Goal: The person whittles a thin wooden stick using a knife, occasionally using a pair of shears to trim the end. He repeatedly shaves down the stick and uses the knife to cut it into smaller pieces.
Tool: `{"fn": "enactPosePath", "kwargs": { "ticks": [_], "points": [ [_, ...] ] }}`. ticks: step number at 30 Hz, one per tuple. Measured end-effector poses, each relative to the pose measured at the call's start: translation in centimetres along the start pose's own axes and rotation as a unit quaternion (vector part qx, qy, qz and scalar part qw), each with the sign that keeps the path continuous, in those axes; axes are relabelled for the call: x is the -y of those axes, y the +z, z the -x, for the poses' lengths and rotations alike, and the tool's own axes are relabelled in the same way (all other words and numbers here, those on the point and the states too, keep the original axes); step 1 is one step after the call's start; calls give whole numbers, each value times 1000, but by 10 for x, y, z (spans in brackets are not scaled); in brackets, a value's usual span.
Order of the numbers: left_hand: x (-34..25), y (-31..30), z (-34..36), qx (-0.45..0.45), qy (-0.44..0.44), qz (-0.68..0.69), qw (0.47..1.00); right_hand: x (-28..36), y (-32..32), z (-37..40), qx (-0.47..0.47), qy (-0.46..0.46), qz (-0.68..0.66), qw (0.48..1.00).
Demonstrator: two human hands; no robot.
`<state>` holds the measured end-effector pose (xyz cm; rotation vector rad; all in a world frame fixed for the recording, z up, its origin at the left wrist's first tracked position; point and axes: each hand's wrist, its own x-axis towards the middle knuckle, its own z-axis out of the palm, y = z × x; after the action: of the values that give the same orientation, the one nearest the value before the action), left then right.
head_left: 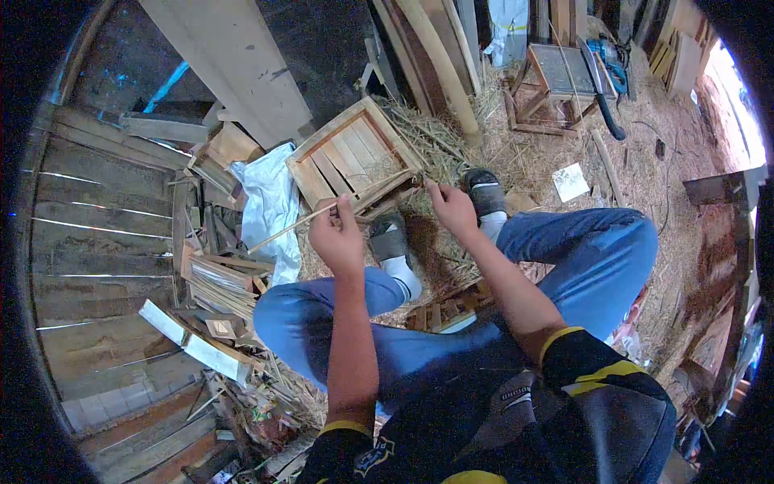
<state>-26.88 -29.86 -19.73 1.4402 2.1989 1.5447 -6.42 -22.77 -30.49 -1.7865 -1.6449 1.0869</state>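
My left hand is closed in a pinch on a thin wooden stick, which slants down to the left from my fingers. Close by on the right, my right hand has its thumb and fingers pressed together. A small dark bit shows by those fingertips; what they hold is too small to name. Just beyond both hands, on the straw-strewn ground, lies a shallow wooden frame with slats inside. The stick's far end blends with the frame's near edge.
A white sack and a bundle of thin strips lie at the left. Ahead to the right, a small wooden stool bears a long dark-handled knife, with a blue power tool beside it. A pale pole leans ahead.
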Motion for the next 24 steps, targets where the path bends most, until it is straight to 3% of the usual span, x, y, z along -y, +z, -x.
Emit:
{"fn": "enactPosePath", "kwargs": {
  "ticks": [3,5,6,9,13,14,17,24],
  "points": [
    [-8,-2,2,-7,28,-49,998,50,-4,27,-8,-92,-59,994],
    [-15,0,1,7,-21,-26,999,68,3,37,65,-86,-131,986],
    [-17,1,3,11,-49,-13,999,59,19,35,11,-149,-66,987],
    [-14,3,-1,-8,40,-60,997,36,32,28,-11,-160,-39,986],
    [-16,5,2,-16,-4,-68,998,-3,29,3,30,-53,31,998],
    [-15,6,1,-30,24,-52,998,-16,30,-3,0,-79,63,995],
    [-18,3,-2,-13,15,-43,999,-30,18,-15,26,-13,93,995],
    [-16,1,-7,-16,-6,-32,999,-11,7,-15,62,34,91,993]
  ]
}}
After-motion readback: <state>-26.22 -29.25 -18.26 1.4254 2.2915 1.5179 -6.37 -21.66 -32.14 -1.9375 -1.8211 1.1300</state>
